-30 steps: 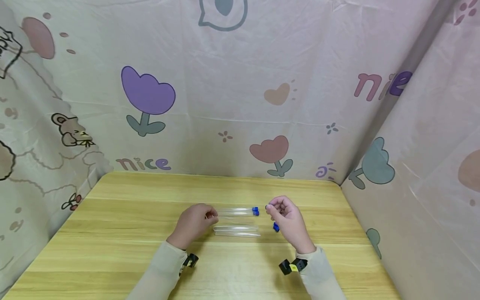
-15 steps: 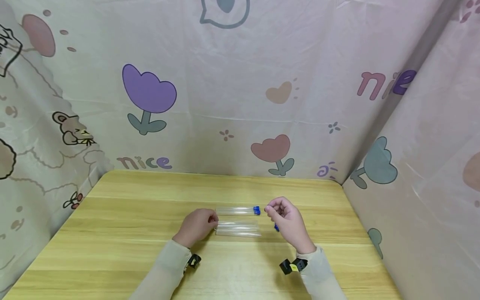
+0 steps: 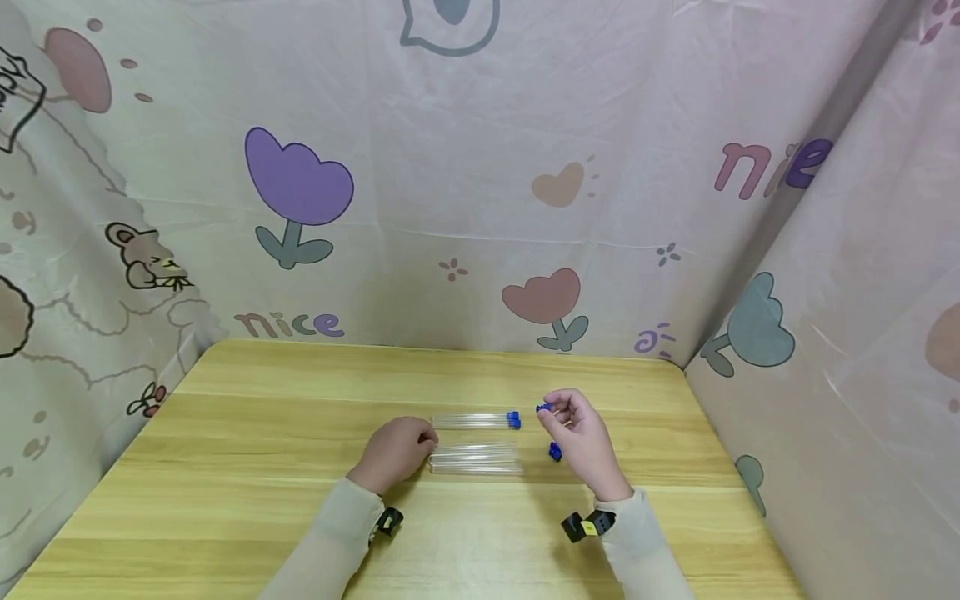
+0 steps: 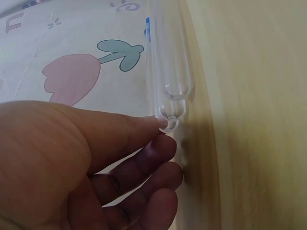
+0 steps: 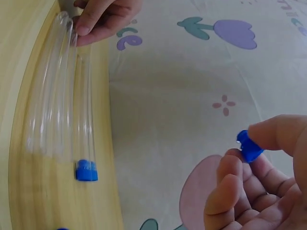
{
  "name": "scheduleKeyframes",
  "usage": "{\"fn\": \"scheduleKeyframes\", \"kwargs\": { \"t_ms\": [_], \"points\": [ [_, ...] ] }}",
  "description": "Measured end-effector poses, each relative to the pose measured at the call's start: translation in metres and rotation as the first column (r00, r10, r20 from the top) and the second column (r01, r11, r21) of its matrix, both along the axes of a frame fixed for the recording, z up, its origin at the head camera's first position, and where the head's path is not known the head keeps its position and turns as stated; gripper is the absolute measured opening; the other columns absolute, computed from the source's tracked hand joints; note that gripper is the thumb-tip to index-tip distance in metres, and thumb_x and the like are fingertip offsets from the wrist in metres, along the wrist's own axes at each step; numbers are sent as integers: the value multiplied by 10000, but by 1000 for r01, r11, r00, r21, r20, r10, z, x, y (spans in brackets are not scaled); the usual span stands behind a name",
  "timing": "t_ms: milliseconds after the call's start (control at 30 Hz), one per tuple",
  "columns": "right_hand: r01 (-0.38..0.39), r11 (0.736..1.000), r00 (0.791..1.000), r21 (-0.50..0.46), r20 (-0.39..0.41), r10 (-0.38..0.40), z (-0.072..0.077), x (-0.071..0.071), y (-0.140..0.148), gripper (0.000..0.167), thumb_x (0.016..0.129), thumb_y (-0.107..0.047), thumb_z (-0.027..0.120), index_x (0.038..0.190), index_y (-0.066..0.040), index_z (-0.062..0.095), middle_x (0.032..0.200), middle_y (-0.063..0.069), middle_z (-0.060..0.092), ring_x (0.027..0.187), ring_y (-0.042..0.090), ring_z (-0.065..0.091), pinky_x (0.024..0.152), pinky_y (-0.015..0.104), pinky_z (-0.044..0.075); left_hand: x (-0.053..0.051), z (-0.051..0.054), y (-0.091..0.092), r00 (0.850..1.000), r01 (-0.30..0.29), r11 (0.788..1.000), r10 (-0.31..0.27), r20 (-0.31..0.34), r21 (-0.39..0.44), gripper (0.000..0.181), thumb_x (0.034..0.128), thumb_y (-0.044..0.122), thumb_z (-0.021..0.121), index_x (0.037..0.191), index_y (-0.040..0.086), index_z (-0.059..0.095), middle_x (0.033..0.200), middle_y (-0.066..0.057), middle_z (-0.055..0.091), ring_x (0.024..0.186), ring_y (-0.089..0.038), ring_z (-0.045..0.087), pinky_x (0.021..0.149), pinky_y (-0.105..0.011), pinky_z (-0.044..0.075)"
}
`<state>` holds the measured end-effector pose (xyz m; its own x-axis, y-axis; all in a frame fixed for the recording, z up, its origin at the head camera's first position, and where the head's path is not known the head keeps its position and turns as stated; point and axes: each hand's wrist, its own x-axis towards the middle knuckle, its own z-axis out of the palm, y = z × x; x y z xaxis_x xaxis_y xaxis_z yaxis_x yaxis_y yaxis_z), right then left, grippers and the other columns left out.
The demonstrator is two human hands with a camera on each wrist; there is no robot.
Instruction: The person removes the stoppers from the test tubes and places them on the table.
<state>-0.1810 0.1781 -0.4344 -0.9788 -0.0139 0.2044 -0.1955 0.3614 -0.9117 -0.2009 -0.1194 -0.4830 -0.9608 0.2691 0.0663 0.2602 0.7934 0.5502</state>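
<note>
My left hand (image 3: 395, 454) pinches the rounded end of a clear test tube (image 4: 169, 125) between thumb and index finger. That tube lies alongside several uncapped clear test tubes (image 3: 476, 468), all pointing to the right. Raised above the table, my right hand (image 3: 587, 443) holds a small blue cap (image 5: 249, 146) between thumb and fingertips, apart from the tubes. Behind the uncapped row lie capped test tubes (image 3: 471, 422), whose blue caps (image 3: 513, 420) face right.
More loose blue caps (image 3: 555, 452) lie on the wooden table (image 3: 300, 525), just left of and partly below the right hand. A printed curtain (image 3: 450, 208) stands along the back edge and both sides.
My left hand has come slightly nearer with the tube, setting it beside the uncapped row. The right hand has shifted slightly, and its blue cap now shows more between the fingers.
</note>
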Motion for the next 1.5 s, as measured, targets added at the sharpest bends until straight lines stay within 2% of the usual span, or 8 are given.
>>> {"fn": "scheduleKeyframes", "kwargs": {
  "t_ms": [200, 300, 533, 667, 800, 1067, 1367, 1500],
  "points": [
    [17, 995, 999, 94, 43, -21, -11, -9, 11, 181, 980, -115, 720, 1135, -38, 667, 994, 66, 659, 877, 184, 585, 735, 245, 511, -3, 0, -3, 1000, -27, 1000, 27, -9, 11, 148, 999, 138, 648, 923, 136, 773, 857, 57, 703, 699, -96, 553, 728, -358, 536],
    [25, 984, 996, 175, 85, -41, -21, -14, 17, 130, 976, -147, 729, 1077, -75, 689, 969, 38, 662, 864, 175, 587, 732, 261, 506, -4, 3, -6, 998, -52, 999, 52, -32, 6, 140, 999, 141, 637, 959, 138, 772, 885, 51, 711, 685, -97, 535, 697, -333, 519],
    [44, 958, 975, 285, 195, -103, -53, -28, 36, 84, 980, -181, 716, 990, -99, 703, 897, 32, 628, 789, 187, 539, 715, 325, 445, -4, 16, -11, 996, -69, 997, 70, -47, 19, 138, 1002, 146, 628, 960, 135, 760, 849, 54, 690, 664, -114, 528, 651, -325, 480],
    [41, 945, 961, 325, 246, -126, -63, -31, 41, 97, 980, -197, 716, 978, -101, 723, 890, 27, 643, 763, 189, 536, 694, 331, 435, -4, 19, -11, 996, -70, 998, 70, -53, 11, 137, 1004, 153, 628, 940, 145, 750, 807, 66, 660, 659, -113, 525, 660, -328, 486],
    [26, 939, 953, 343, 276, -128, -68, -32, 44, 108, 988, -211, 706, 981, -106, 735, 908, 20, 672, 746, 188, 545, 670, 328, 437, -5, 18, -11, 997, -67, 998, 68, -43, 9, 136, 1010, 167, 632, 953, 140, 753, 789, 72, 646, 657, -113, 525, 657, -327, 488],
    [29, 930, 949, 366, 283, -141, -69, -33, 45, 132, 986, -229, 708, 986, -103, 750, 952, 14, 710, 784, 179, 570, 695, 326, 454, -5, 17, -12, 997, -69, 998, 70, -36, 11, 132, 1012, 178, 637, 955, 142, 750, 781, 72, 636, 658, -118, 523, 654, -328, 483],
    [43, 942, 941, 333, 303, -151, -68, -33, 46, 187, 1028, -231, 615, 980, -107, 747, 730, 28, 593, 579, 177, 462, 560, 332, 389, -4, 18, -12, 997, -74, 997, 74, -33, 10, 126, 1008, 181, 639, 942, 152, 743, 766, 72, 627, 647, -121, 521, 634, -324, 469],
    [50, 944, 947, 325, 285, -149, -70, -33, 46, 197, 1029, -238, 601, 987, -102, 737, 758, 32, 608, 603, 181, 482, 572, 334, 398, -4, 18, -13, 997, -72, 997, 72, -32, 8, 126, 1009, 189, 639, 950, 152, 744, 769, 72, 629, 649, -119, 522, 640, -325, 474]
  ]
}}
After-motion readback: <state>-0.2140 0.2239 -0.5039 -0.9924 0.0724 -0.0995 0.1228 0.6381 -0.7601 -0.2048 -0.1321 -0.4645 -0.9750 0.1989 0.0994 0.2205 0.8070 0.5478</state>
